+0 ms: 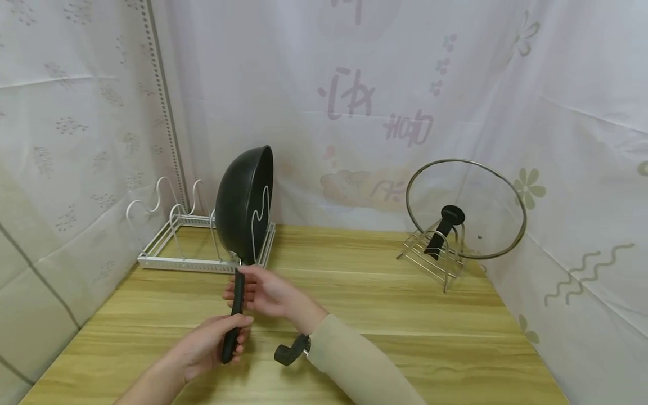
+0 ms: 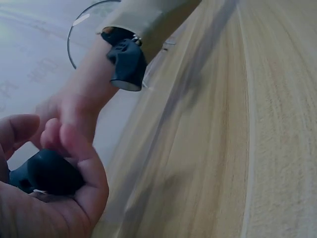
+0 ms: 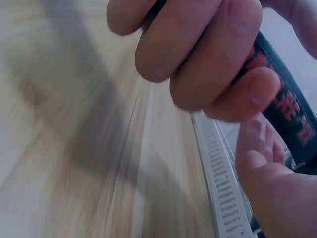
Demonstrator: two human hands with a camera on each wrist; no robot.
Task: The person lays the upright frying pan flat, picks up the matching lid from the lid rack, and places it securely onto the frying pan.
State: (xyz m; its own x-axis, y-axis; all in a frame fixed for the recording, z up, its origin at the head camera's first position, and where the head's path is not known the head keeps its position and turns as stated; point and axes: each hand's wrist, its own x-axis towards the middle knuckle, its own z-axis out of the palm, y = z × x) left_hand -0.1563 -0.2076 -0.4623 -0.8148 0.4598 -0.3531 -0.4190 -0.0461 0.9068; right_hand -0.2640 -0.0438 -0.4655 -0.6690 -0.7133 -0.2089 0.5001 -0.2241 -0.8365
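A black wok stands on edge in the white rack, its hollow turned to the right and a wire divider in front of it. Its black handle points down toward me. My left hand grips the handle near its free end, fingers curled round it. Closer to the bowl, my right hand holds the handle, thumb on top and fingers passing behind. Red lettering shows on the handle in the right wrist view, where my left fingers fill the foreground.
At the right, a glass lid with a black knob leans on a small wire stand. Wood-grain tabletop lies between rack and stand. Printed curtains hang behind and at the sides. A black wrist device hangs under my right sleeve.
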